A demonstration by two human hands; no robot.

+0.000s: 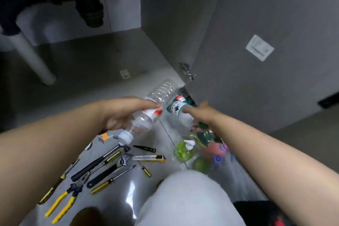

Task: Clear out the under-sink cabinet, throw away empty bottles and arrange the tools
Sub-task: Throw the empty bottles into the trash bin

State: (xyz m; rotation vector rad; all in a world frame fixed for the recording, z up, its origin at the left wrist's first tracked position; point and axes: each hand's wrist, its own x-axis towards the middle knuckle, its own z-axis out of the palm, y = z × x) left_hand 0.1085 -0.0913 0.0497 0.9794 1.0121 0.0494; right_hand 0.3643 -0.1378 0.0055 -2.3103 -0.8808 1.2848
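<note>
Knee [183,198] in pale trousers sits closest, planted on the floor before the open cabinet [91,57]. Cabinet base shows little beyond the white drain pipe [31,55] at its left, so emptying appears largely done. Tools lie loose on the floor to the left of the knee: yellow-handled pliers [62,202], an adjustable wrench [110,170], a utility knife [148,158] and several screwdrivers [110,181], all unsorted, so arranging is judged not yet begun. Left hand [124,112] is wrapped round a clear bottle [159,95], held tilted above the floor near the cabinet's front edge, white cap toward the camera, apparently empty. Right hand [200,113] meets a green-labelled bottle [176,106] just beside it; whether it has a hold cannot be told. More containers, a green pump bottle [183,149] among them, are heaped by the open door [256,79], awaiting disposal.
</note>
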